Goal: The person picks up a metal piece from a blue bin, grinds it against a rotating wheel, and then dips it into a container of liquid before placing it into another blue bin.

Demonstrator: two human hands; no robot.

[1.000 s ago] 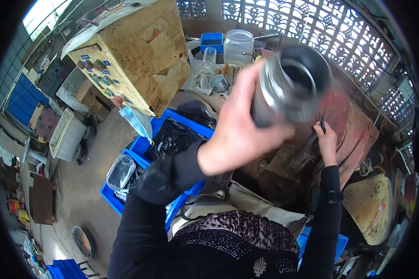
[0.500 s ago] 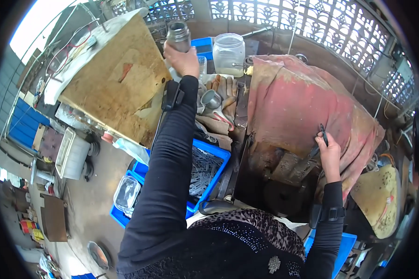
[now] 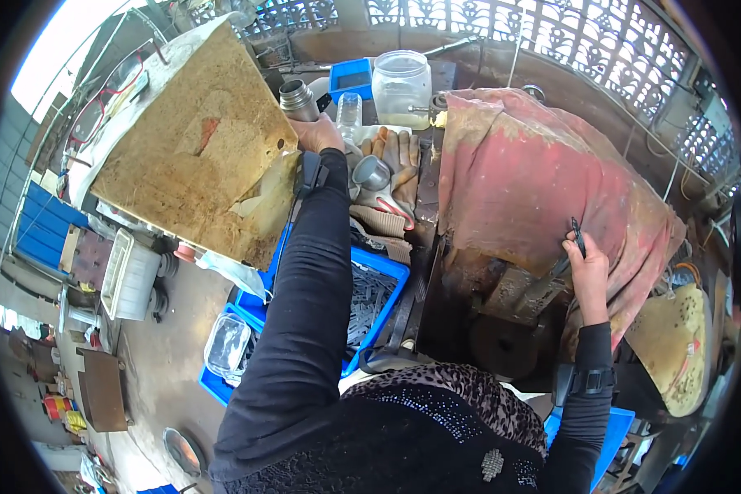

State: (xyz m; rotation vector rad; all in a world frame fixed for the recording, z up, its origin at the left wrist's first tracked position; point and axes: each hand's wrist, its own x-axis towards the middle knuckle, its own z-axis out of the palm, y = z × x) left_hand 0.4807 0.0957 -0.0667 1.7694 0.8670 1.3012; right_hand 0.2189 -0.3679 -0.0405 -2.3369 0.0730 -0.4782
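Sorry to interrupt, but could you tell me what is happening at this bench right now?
A person stands at a cluttered workbench. The left hand reaches far forward, beside a steel flask standing by a board; whether it grips the flask is unclear. The right hand holds a dark lever on a machine draped with a red cloth. Work gloves lie between them.

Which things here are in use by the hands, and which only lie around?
In use: steel flask at the left hand; dark lever in the right hand.
Lying about: work gloves, clear plastic jar, blue crate, red cloth.
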